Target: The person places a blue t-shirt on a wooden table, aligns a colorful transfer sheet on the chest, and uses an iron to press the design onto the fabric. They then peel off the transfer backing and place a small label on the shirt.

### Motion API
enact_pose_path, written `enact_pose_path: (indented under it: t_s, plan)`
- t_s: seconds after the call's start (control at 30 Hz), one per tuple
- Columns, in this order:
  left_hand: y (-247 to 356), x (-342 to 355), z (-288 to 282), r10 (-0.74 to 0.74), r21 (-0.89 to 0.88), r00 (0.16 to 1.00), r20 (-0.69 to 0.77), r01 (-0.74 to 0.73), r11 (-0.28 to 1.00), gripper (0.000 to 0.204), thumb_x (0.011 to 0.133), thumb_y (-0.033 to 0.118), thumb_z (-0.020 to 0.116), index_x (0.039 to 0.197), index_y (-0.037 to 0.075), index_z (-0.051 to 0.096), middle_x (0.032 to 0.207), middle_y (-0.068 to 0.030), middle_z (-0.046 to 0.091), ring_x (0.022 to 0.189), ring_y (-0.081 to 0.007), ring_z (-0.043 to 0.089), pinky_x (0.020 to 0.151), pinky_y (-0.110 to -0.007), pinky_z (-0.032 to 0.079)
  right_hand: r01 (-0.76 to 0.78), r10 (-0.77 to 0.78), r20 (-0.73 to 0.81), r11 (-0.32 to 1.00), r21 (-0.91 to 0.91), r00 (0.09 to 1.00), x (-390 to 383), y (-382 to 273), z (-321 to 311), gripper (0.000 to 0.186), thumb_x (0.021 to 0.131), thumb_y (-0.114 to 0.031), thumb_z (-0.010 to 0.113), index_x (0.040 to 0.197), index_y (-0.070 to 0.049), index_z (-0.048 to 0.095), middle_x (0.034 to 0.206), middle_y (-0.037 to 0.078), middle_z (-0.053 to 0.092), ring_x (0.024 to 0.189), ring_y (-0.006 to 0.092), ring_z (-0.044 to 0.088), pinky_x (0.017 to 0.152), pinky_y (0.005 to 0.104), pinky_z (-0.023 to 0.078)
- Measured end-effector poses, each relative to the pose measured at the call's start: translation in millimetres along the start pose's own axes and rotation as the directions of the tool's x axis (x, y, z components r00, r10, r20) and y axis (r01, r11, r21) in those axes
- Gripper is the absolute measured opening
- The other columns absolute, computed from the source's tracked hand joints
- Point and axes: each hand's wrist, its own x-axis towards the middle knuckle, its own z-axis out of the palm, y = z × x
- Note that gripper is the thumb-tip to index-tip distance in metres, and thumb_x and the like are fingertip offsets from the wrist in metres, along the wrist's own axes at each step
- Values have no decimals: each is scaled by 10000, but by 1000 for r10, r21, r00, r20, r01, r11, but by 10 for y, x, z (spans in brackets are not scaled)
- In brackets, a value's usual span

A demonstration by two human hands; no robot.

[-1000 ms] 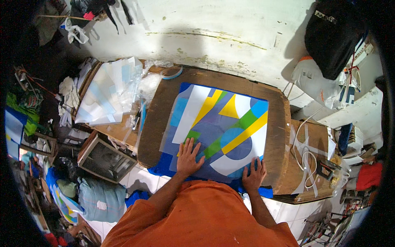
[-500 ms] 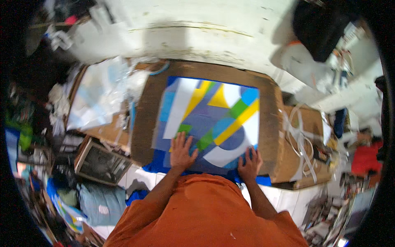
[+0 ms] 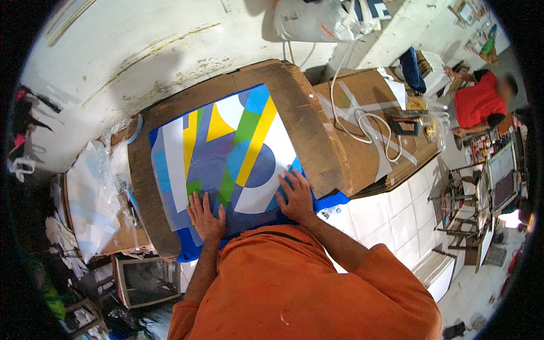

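Note:
My left hand lies with fingers apart on the lower left of a colourful sheet patterned in white, yellow, green, light blue and grey-blue. My right hand rests with spread fingers at its lower right edge. Neither hand grips anything. The sheet sits over blue fabric, which shows along the near edge and sticks out at the right, on a worn brown board. A semi-transparent layer shows at the sheet's left margin.
Left are pale sheets and plastic and a wooden-framed screen. Right, a white cord crosses taped cardboard. A co-worker in red is at far right, beside cluttered racks. A stained wall stands behind.
The view has swung rightward, shifting the board leftward and tilting it in the picture; the co-worker now shows clearly. Both hands stay spread on the sheet at about the same places.

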Motion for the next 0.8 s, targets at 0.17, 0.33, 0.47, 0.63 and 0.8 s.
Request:
enact_pose_path:
  t_s: [0.17,0.33,0.47,0.63,0.8]
  plan:
    - [-20,-7,37,22,24,1000,-2,-22,999,668,983,413,641,1550,109,464,1685,-197,302,1592,-382,215,1293,-590,150,26,-31,68,997,66,997,-70,-138,87,557,948,-259,726,1449,-69,575,1495,170,487,1484,403,374,1226,551,338]
    - [-51,7,65,32,20,999,-26,-31,999,666,981,413,644,1547,105,474,1677,-206,319,1581,-393,240,1284,-600,167,3,-3,103,1000,5,995,-62,-105,116,571,958,-289,714,1458,-58,562,1517,169,461,1500,391,354,1243,542,315]
    - [-43,-3,60,19,13,1000,-16,-19,1000,664,980,417,639,1542,100,484,1673,-212,324,1577,-399,249,1283,-599,168,1,-1,108,1000,0,994,-60,-95,133,580,957,-302,709,1461,-56,560,1519,167,458,1503,388,350,1249,540,303]
    - [-36,6,45,28,9,999,-27,-28,1000,658,979,411,637,1534,88,493,1670,-217,327,1576,-401,250,1281,-604,168,12,-12,97,1000,0,995,-18,-11,83,588,963,-302,699,1458,-19,554,1516,185,459,1501,390,353,1247,513,315]
    - [-45,12,57,20,-5,1000,-19,-21,1000,646,978,412,634,1521,87,508,1670,-217,325,1578,-400,244,1283,-602,163,32,-24,111,997,-68,994,75,170,-25,650,979,-327,679,1474,55,502,1542,197,427,1514,382,331,1250,486,318]
